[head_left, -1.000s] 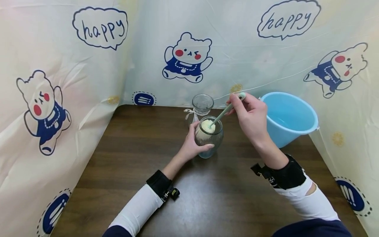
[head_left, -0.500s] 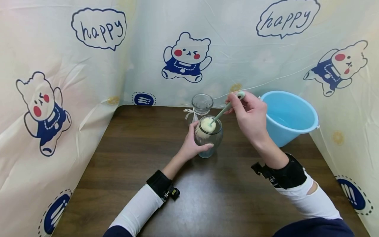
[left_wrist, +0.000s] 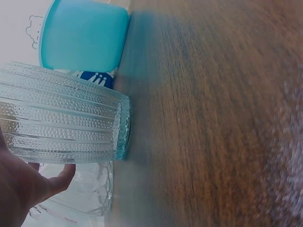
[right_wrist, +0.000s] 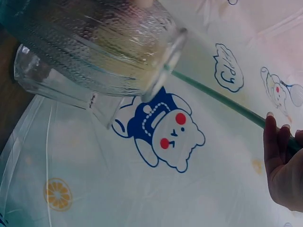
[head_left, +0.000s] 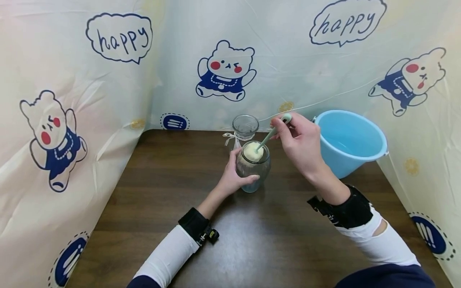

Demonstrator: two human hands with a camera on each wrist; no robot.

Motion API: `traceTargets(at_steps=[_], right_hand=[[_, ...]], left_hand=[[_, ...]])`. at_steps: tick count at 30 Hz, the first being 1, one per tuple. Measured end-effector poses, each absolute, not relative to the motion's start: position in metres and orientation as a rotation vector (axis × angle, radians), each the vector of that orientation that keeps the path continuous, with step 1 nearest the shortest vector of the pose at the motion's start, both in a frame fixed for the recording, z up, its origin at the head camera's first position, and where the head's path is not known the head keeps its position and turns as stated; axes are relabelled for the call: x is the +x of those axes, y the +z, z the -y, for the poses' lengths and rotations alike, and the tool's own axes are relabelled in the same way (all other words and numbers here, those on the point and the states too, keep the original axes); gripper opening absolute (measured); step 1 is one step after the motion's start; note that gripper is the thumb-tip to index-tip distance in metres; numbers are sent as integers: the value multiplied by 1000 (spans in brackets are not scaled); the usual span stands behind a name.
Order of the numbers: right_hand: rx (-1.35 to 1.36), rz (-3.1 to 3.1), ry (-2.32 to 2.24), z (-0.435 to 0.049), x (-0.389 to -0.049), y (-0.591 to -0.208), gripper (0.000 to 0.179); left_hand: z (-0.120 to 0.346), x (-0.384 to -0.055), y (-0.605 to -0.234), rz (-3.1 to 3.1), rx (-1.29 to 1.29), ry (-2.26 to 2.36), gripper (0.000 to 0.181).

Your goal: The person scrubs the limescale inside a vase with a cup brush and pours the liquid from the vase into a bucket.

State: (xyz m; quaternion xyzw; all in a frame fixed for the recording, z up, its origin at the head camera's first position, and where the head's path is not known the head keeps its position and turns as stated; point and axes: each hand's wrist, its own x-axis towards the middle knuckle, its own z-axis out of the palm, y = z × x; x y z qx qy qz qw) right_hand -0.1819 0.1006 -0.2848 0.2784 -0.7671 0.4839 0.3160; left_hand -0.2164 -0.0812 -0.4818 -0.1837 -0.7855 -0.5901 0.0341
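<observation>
My left hand (head_left: 233,175) holds a ribbed, textured glass jar (head_left: 256,171) from its left side, thumb across the near face. In the left wrist view the base of the jar (left_wrist: 120,127) is low over the table; whether it touches cannot be told. My right hand (head_left: 304,144) pinches the upper end of a pale green handle of a sponge bottle brush (head_left: 269,137). Its cream, rounded sponge head (head_left: 253,152) sits in the jar's mouth. From the right wrist view, the green handle (right_wrist: 218,98) slants out past the jar's rim.
Directly behind the jar stands a second glass vessel (head_left: 246,125) with a flared rim and a white bow. A light blue bucket (head_left: 354,154) is at the back right, near my right forearm. A printed curtain (head_left: 173,60) borders the brown wooden table (head_left: 252,244).
My right hand has shifted slightly left, and the brush handle's top end has moved left with it. The sponge head stays in the jar's mouth; my left hand keeps its grip.
</observation>
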Motion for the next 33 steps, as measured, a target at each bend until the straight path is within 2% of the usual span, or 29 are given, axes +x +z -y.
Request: traceTargets(at_steps=[7,33], right_hand=[[784,2056,1167,-98,-188,-298,9],[999,2168,925,-98,-176,-289,7]], left_hand=[[83,-218,-483,2422,-566,-1811,97],[80,-216,-481,2400,-592,-1806,97]])
